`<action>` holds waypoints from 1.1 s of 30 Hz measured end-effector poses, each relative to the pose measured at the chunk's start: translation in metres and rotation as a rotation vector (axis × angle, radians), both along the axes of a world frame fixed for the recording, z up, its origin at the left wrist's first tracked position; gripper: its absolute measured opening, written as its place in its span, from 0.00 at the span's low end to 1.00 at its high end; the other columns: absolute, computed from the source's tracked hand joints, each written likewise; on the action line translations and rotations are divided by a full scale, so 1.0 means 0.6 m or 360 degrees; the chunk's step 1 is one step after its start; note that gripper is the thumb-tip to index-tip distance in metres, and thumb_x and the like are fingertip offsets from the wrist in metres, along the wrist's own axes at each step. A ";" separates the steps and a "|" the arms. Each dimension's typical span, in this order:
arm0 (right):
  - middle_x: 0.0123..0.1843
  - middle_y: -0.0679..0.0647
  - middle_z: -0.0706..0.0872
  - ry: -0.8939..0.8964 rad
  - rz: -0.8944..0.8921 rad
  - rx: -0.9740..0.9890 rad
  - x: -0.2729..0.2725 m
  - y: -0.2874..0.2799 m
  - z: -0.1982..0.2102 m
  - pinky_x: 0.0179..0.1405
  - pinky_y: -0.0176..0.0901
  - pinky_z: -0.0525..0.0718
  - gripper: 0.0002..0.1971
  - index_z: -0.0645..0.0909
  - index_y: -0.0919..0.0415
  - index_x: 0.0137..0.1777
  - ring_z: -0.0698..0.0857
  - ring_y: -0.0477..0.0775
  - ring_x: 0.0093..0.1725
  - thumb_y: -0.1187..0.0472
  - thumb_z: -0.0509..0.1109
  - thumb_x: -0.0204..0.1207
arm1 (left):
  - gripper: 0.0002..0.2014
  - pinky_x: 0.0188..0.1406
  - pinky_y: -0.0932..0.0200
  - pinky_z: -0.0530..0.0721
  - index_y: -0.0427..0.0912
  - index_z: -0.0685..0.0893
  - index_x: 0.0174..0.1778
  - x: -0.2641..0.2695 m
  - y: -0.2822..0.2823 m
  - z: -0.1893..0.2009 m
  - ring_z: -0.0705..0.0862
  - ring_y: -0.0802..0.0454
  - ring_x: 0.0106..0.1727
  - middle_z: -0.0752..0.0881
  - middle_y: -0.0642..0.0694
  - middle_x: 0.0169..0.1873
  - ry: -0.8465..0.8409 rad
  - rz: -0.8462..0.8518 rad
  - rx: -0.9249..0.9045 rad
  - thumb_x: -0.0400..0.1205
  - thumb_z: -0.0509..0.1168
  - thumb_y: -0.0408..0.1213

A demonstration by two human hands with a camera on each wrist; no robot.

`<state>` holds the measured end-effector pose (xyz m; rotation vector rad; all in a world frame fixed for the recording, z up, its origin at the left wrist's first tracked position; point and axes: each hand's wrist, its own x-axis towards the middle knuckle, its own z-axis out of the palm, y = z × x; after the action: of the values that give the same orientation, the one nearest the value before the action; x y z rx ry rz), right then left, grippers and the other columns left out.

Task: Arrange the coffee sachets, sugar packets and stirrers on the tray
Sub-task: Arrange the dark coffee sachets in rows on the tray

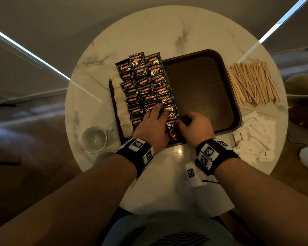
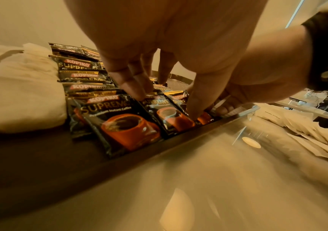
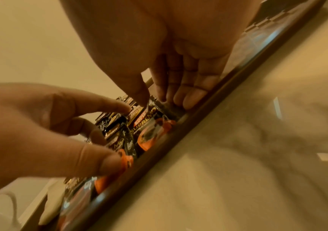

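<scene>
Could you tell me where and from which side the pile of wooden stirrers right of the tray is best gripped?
Grip the wooden stirrers across the middle of the bundle, coming from above. They lie flat and loosely crossed on the marble table, beside the tray, so an end grip would probably let them fan out. I would use the right hand, which is nearer.

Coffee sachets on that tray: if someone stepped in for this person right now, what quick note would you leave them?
Left hand: fingers spread, pressing on the coffee sachets.
Right hand: fingertips pinching the nearest sachet of the right-hand row by the tray's near rim.
Done: three sachet rows on the left part of the tray, pale packets along its left edge.
Left: stirrers and white sugar packets lie on the table, right of the tray; its right half is bare.
</scene>
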<state>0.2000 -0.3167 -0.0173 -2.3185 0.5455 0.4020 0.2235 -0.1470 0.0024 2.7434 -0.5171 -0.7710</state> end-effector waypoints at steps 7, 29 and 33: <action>0.60 0.48 0.91 -0.0104 -0.0233 0.0199 0.108 -0.004 0.025 0.50 0.37 0.82 0.14 0.89 0.48 0.67 0.88 0.48 0.53 0.57 0.68 0.85 | 0.48 0.82 0.39 0.73 0.48 0.59 0.89 -0.024 0.031 -0.002 0.66 0.35 0.84 0.53 0.44 0.88 -0.0054 0.0091 -0.0057 0.76 0.75 0.53; 0.48 0.48 0.93 -0.0281 -0.0292 0.0406 0.133 -0.052 0.167 0.51 0.45 0.93 0.10 0.90 0.48 0.61 0.92 0.47 0.47 0.58 0.72 0.83 | 0.16 0.62 0.47 0.85 0.50 0.82 0.70 -0.051 0.021 0.015 0.82 0.46 0.64 0.83 0.49 0.65 -0.0014 -0.0407 0.0104 0.87 0.62 0.48; 0.46 0.49 0.93 -0.0250 -0.0275 0.0513 0.053 -0.128 0.239 0.44 0.35 0.90 0.09 0.89 0.47 0.60 0.91 0.43 0.42 0.58 0.74 0.82 | 0.12 0.55 0.50 0.85 0.50 0.84 0.62 -0.064 0.011 0.024 0.84 0.46 0.58 0.86 0.50 0.59 -0.0042 -0.0352 0.0229 0.88 0.58 0.44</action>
<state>0.2318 -0.3933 0.1262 -1.9569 0.5546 0.2052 0.1850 -0.1403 0.0167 2.8637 -0.8114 -0.8544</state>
